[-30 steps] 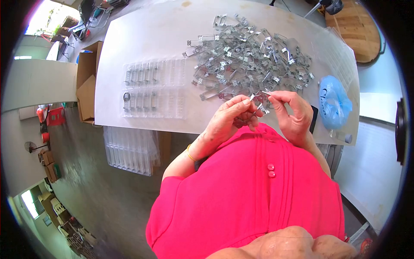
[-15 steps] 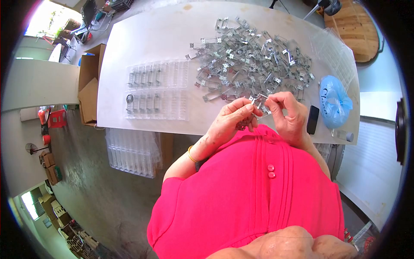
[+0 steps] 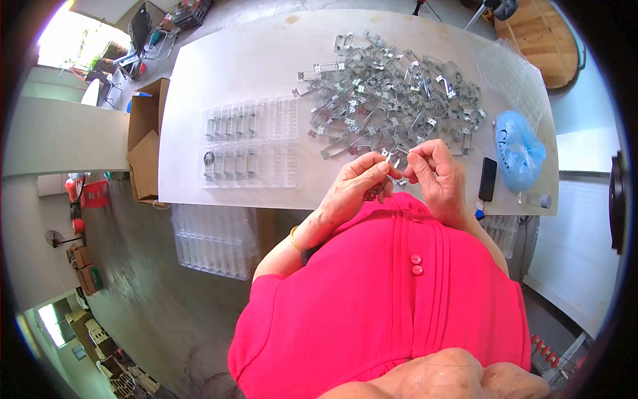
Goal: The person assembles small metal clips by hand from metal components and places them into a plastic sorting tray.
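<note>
Close to the table's front edge, my left hand (image 3: 361, 181) is closed around small metal parts; a bit of them shows below its fingers. Beside it, nearly touching, my right hand (image 3: 435, 174) has thumb and forefinger pinched together, and what sits between them is too small to make out. A wide heap of metal brackets (image 3: 392, 93) lies just beyond both hands. On the left, a clear plastic tray (image 3: 276, 163) holds several metal brackets standing in rows, with a dark round object at its left end.
The white table (image 3: 232, 66) carries a blue plastic bag (image 3: 517, 149), a black phone (image 3: 488, 179), a clear bottle (image 3: 533, 199) and clear sheets (image 3: 512, 80) at right. Stacked clear trays (image 3: 212, 243) sit below the front edge. A cardboard box (image 3: 146, 153) stands left.
The view has shifted slightly, so the table appears a little further right. My right hand's fingers have come closer together, and the bracket that showed between my hands is now mostly hidden.
</note>
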Action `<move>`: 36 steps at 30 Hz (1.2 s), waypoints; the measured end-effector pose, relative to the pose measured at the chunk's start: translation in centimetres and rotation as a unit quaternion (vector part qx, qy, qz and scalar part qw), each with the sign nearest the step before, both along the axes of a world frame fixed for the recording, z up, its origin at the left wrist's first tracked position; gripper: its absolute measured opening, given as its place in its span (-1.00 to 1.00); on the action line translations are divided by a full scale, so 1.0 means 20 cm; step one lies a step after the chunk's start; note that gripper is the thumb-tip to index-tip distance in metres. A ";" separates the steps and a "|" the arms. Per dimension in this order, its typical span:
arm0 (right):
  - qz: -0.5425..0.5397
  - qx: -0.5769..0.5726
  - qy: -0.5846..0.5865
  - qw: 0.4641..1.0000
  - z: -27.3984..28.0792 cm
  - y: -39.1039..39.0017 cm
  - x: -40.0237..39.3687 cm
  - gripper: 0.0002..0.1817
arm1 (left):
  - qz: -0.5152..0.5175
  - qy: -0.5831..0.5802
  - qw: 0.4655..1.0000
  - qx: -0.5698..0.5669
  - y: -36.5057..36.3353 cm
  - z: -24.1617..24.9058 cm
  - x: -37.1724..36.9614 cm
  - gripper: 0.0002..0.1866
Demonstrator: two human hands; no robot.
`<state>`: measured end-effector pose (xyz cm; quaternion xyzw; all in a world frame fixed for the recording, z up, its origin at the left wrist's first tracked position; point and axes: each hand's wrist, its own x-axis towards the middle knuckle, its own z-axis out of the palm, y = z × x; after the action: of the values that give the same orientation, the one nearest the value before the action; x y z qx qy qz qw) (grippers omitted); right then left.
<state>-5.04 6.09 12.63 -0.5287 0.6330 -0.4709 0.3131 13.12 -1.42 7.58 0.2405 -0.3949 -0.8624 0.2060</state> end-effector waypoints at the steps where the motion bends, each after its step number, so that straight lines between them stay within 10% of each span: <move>1: -0.002 0.004 -0.004 1.000 0.00 0.01 0.01 -0.92 | 0.002 0.003 1.000 0.008 0.01 0.00 0.01 -0.76; 28: 0.157 0.209 -0.333 0.906 0.02 -0.05 -0.19 -0.68 | 0.023 -0.115 0.919 -0.377 -0.03 -0.06 -0.09 -0.92; 36: 0.127 0.200 -0.204 0.950 -0.07 -0.13 -0.27 -0.79 | 0.069 -0.117 0.831 -0.539 -0.07 -0.07 -0.20 -0.92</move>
<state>-10.43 3.53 11.14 -0.4238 0.5648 -0.3888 0.5918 9.20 -2.87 6.23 0.2168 -0.8005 -0.4618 0.3146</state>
